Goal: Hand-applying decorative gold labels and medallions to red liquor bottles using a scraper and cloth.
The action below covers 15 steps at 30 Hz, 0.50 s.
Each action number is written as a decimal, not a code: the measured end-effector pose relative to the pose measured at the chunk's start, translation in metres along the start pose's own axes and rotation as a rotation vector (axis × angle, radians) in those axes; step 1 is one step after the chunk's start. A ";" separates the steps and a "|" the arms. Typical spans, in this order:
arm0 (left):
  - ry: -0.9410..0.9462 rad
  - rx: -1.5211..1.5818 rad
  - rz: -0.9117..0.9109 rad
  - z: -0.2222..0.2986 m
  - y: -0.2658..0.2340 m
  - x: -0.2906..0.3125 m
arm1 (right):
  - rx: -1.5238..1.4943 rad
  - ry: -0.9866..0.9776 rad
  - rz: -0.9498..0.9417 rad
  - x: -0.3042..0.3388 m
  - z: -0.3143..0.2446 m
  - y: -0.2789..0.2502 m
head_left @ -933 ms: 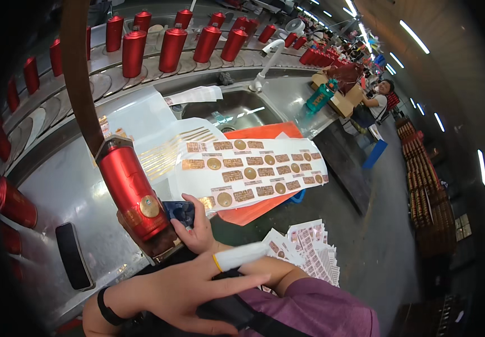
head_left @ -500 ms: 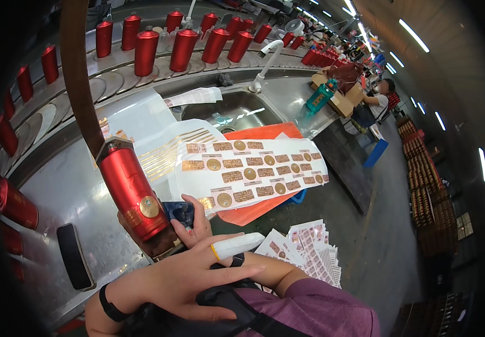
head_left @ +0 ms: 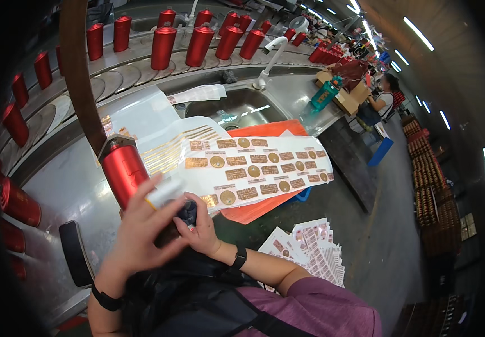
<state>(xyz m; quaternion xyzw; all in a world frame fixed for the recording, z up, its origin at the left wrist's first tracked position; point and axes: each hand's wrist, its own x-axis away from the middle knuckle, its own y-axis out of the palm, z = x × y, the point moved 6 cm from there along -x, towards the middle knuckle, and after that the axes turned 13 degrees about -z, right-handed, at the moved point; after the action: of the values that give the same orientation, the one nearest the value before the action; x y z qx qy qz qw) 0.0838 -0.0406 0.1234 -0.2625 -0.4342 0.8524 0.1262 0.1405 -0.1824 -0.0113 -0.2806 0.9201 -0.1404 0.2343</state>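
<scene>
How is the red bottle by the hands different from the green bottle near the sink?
The red bottle looks opaque and metallic; the green bottle looks see-through. The left hand hides part of the red bottle, while no hand covers the green bottle.

Both are longer than they are wide.

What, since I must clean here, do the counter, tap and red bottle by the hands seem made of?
Counter: grey metal, probably steel, from its streaky, dull shine. Tap: smooth white finish, perhaps plastic or coated metal. Red bottle: metallic-looking satin coat, softly highlighted; body unclear.
</scene>
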 end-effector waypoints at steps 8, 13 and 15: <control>-0.301 -0.115 0.253 -0.066 0.003 0.040 | -0.032 0.127 -0.053 -0.002 -0.024 -0.017; -0.484 0.293 0.475 -0.100 0.011 0.067 | 0.144 -0.051 -0.127 -0.026 -0.067 -0.051; -0.487 0.574 0.528 -0.102 0.017 0.063 | 0.241 -0.192 -0.175 -0.037 -0.084 -0.060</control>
<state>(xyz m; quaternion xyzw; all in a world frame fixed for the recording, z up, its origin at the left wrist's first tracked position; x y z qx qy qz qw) 0.0891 0.0463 0.0389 -0.1103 -0.1156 0.9781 -0.1333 0.1521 -0.1981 0.0965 -0.3418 0.8421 -0.2419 0.3400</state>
